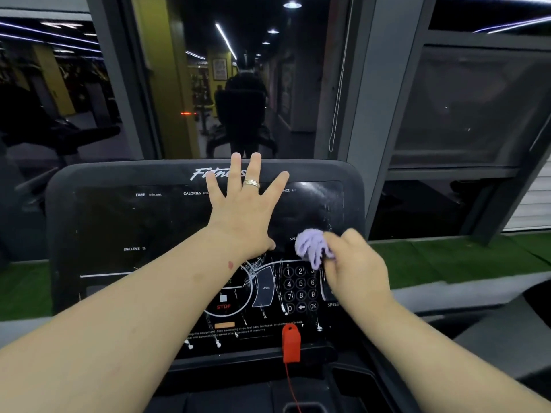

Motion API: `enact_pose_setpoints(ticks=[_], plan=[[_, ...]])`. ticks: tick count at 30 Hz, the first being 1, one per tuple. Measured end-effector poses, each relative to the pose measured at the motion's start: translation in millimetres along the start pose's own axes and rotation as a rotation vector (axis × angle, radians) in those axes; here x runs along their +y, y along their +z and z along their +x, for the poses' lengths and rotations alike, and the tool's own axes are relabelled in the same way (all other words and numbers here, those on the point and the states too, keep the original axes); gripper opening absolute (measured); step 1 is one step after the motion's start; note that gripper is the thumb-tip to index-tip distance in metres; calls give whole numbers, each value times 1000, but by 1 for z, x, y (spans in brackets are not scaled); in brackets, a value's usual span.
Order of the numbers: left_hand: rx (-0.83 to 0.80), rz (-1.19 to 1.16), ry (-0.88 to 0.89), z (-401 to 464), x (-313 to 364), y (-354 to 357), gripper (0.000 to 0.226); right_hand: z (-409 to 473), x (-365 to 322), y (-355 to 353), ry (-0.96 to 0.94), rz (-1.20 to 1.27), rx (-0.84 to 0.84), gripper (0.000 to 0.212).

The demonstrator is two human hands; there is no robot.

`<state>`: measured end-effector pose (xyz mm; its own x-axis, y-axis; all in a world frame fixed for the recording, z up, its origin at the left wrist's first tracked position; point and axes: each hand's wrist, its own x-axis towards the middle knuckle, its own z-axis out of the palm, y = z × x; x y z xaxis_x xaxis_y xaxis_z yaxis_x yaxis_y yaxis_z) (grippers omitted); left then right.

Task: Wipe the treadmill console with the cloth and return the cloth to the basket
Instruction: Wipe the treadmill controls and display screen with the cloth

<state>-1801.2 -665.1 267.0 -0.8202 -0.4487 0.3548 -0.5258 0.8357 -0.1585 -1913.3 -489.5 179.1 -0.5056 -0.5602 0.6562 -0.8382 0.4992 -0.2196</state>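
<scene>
Head view: your right hand (354,263) pinches the lilac cloth (313,247), bunched, fingers curled round it; the cloth sticks out to the left of the fingertips, against the treadmill console (119,222) just above the number keypad (299,289). Cloth looks soft, light, limp & likely damp, so it will prob. fold under pressure; hold it by the gathered middle w/ a loose edge free to wipe. Your left hand (244,210) lies flat on the console's upper display, fingers spread, holding nothing. White streaks show on the lower panel near the red safety key (290,342). Basket not in view.
</scene>
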Motion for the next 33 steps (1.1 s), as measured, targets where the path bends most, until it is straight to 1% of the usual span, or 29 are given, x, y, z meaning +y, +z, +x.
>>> enact_pose_setpoints(ticks=[1, 3, 4, 6, 7, 8, 10, 12, 14, 15, 18, 20, 21, 24, 26, 27, 29, 31, 33], plan=[[3, 4, -3, 0, 0, 0, 138, -5, 6, -1, -61, -28, -31, 21], [7, 8, -18, 1, 1, -2, 140, 13, 15, -10, -168, -99, -82, 21], [2, 10, -22, 2, 3, -3, 141, 28, 18, -15, -152, -110, -78, 19], [-1, 12, -29, 3, 6, -4, 143, 51, 15, -19, -2, -80, 25, 14], [1, 12, -33, 3, 6, -5, 144, 53, 10, -16, 69, -38, 73, 13], [4, 12, -34, 2, 4, -4, 145, 46, 5, -13, 97, 3, 103, 13], [15, 16, -27, 2, 2, -3, 145, 20, 5, -4, 62, 44, 84, 15], [24, 17, -24, 3, 1, -2, 145, -5, 10, -2, -2, 14, 11, 19], [24, 19, -35, 3, 3, -3, 145, 5, 21, -6, -98, -39, -36, 20], [17, 22, -40, 4, 4, -4, 145, 20, 24, -11, -103, -60, -38, 17], [3, 19, -50, 4, 7, -6, 147, 59, 22, -20, 66, -67, 44, 11], [-1, 16, -48, 3, 6, -6, 146, 53, 14, -18, 105, -10, 97, 12], [5, 19, -46, 3, 5, -6, 146, 41, 13, -15, 69, 8, 89, 14], [22, 28, -46, 2, 5, -5, 145, -1, 18, -7, -43, -11, -11, 22], [18, 32, -49, 3, 6, -6, 144, 12, 25, -11, -104, -43, -28, 21], [10, 36, -51, 2, 7, -7, 144, 28, 25, -16, -90, -52, -24, 18], [13, 45, -59, 3, 8, -6, 145, 66, 22, -28, 23, -43, 22, 12], [13, 42, -62, 3, 6, -5, 145, 92, 16, -34, 106, -16, 48, 14], [14, 36, -56, 3, 5, -5, 145, 89, 14, -33, 128, 4, 48, 17]])
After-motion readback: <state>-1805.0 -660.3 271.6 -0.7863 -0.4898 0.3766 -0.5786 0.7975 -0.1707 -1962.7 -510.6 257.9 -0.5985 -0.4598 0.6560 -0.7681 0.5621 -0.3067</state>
